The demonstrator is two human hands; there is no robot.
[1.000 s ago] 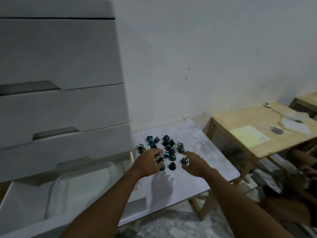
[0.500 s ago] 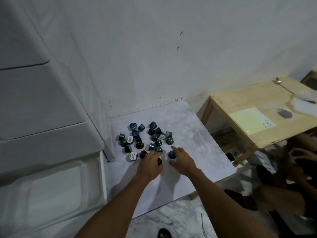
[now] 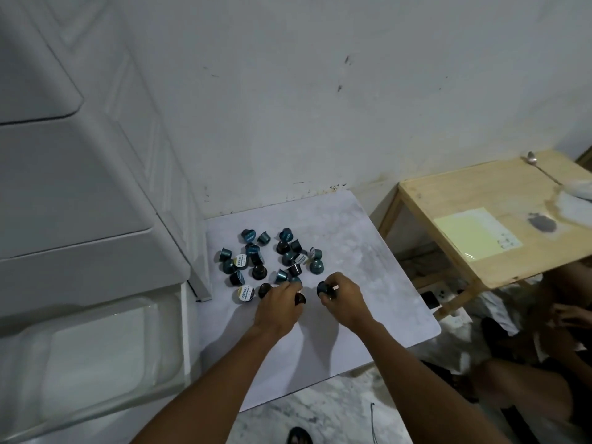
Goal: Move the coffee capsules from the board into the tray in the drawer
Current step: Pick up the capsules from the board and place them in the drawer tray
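Note:
Several teal and dark coffee capsules [image 3: 272, 259] lie scattered on the far left part of a white marbled board [image 3: 358, 270]. My left hand [image 3: 280, 304] rests at the near edge of the pile, fingers curled around a dark capsule [image 3: 300, 299]. My right hand [image 3: 342, 299] is just to its right and pinches a teal capsule [image 3: 323, 288]. The clear plastic tray [image 3: 96, 357] lies in the open bottom drawer [image 3: 184, 341] at the lower left, with nothing visible in it.
A white drawer unit [image 3: 80, 187] rises at the left, its corner touching the board. A wooden table [image 3: 499, 219] with a yellow sheet and a spoon stands to the right. Another person sits on the floor at the right edge. The wall is right behind the board.
The view has tilted down and to the right, away from the drawer fronts. Both hands have closed onto capsules at the near edge of the pile.

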